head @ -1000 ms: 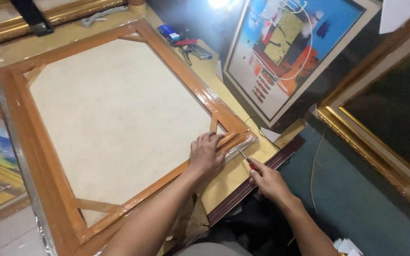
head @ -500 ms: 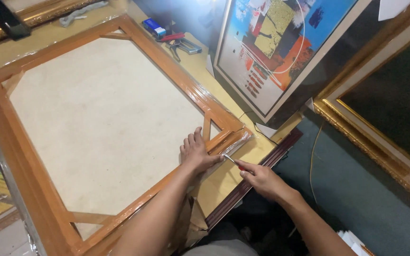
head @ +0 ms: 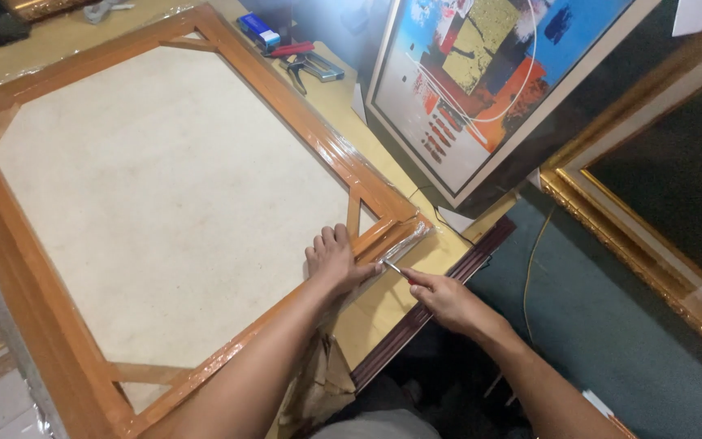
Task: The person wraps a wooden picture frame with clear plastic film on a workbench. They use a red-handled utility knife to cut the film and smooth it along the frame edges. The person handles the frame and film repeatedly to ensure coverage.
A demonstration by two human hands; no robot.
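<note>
A large brown wooden frame (head: 302, 122) with a cream canvas back lies face down on the yellow worktable, wrapped in shiny clear plastic film. My left hand (head: 335, 260) presses flat on the frame's bar close to its near right corner. My right hand (head: 442, 299) is just to the right of it, pinching a small thin metal-tipped tool (head: 396, 270) whose tip touches the plastic at the frame's edge. What kind of tool it is I cannot tell.
A framed abstract painting (head: 489, 81) leans upright beyond the table's right edge. A gilt frame (head: 635, 252) lies on the green floor at right. Pliers and a small blue box (head: 286, 50) sit at the table's far side. A dark moulding strip (head: 440, 301) edges the table.
The view has shifted so the frame sits further left. My right hand has moved the tool closer to my left hand at the frame's corner. The left hand stays pressed down.
</note>
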